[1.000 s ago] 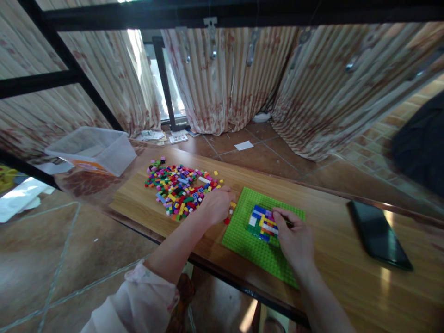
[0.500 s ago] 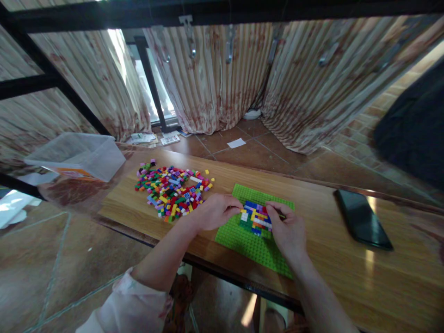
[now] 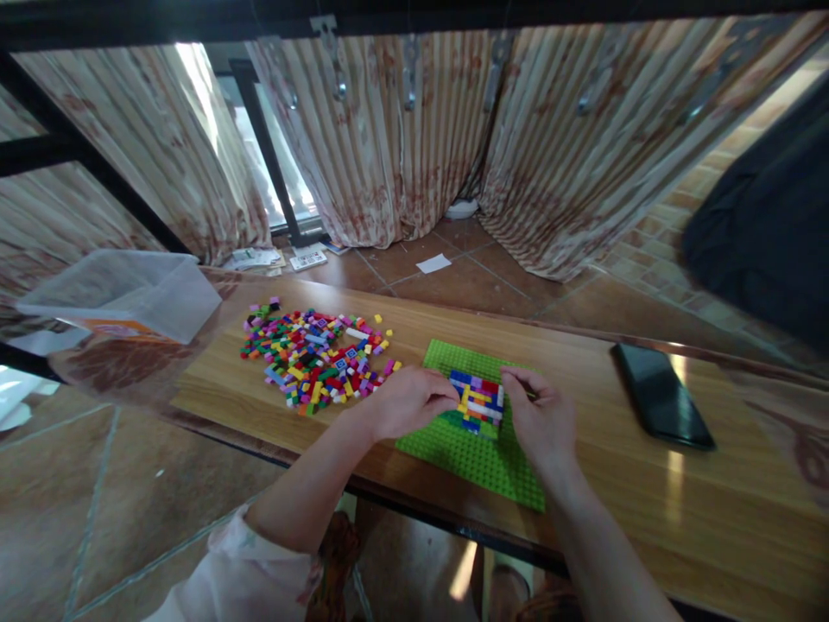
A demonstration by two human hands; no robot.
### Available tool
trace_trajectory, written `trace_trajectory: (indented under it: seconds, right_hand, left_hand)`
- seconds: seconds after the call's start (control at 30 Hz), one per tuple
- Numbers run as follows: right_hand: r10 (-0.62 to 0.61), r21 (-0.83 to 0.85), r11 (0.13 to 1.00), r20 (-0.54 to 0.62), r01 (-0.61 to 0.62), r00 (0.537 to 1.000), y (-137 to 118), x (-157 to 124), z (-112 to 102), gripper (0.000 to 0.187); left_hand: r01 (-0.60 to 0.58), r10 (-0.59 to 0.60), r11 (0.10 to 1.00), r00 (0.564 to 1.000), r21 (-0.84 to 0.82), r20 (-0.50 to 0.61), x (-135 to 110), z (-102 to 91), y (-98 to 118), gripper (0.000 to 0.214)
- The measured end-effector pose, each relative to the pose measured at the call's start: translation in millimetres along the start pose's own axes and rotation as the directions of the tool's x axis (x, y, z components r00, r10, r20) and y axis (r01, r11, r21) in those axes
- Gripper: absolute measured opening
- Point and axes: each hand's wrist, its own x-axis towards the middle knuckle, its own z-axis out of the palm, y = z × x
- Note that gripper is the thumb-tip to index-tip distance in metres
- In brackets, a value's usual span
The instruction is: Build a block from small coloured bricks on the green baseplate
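Observation:
A patch of joined toy building bricks (image 3: 480, 403) in blue, red, yellow, white and purple sits on a green studded baseplate (image 3: 479, 466). My left hand (image 3: 411, 403) reaches in from the left, thumb and fingers pinched together at the patch's left edge. Whatever lies between those fingertips is hidden. At the patch's right side, my right hand (image 3: 544, 419) has its fingers curled and its thumb and forefinger close together by the far right corner. I cannot make out whether a brick is between them.
Left of the baseplate spreads a pile of loose bricks (image 3: 317, 354) on the wooden board (image 3: 583, 518). A clear plastic bin (image 3: 123, 294) stands at the far left. On the right lies a black phone (image 3: 661, 396). Curtains (image 3: 363, 155) hang beyond the table.
My left hand has moved slightly over the patch's left edge, covering a white brick seen before. The small yellow brick at its fingertips no longer shows clearly. My right fingers have drawn slightly off the patch.

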Motion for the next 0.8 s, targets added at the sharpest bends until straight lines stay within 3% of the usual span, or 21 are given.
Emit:
trace_trajectory:
  seconds: [0.37,0.6,0.8]
  right_hand:
    - [-0.016,0.028,0.999,0.006,0.016,1.000,2.1,-0.6,-2.0,0.034]
    - [-0.011,0.054,0.999,0.016,0.010,1.000,4.7,-0.7,-2.7,0.033]
    - [-0.083,0.110,0.991,0.093,0.072,0.992,0.7,-4.3,-7.4,0.028]
  left_hand:
    - [-0.017,0.018,1.000,0.993,0.009,-0.115,3.0,18.0,8.1,0.021]
    - [0.119,-0.145,0.988,0.945,-0.102,-0.294,0.5,31.9,15.8,0.012]
    - [0.193,-0.209,0.978,0.917,-0.080,-0.339,-0.2,34.9,18.1,0.015]
